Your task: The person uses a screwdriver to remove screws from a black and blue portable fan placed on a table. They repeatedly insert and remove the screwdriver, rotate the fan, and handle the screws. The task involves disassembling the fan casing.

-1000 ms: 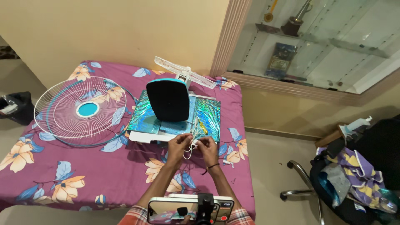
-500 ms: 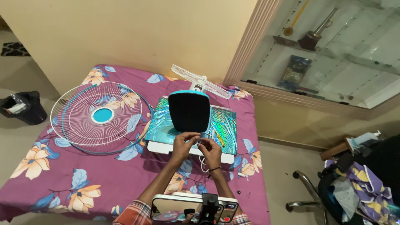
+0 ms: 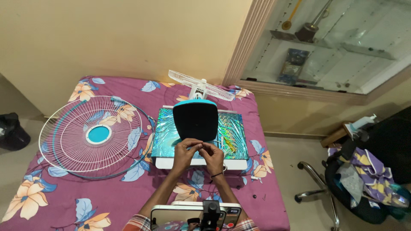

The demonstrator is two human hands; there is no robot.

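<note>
Both hands are brought together at the lower edge of the dark base, which stands on the shiny box on the bed. The left hand is curled nearly closed; the right hand is pinched, fingertips meeting. What is gripped between them cannot be told. The base is judged rigid, smooth and light, best held by its edges.

Black fan base (teal rim); purple floral bedsheet.
</note>
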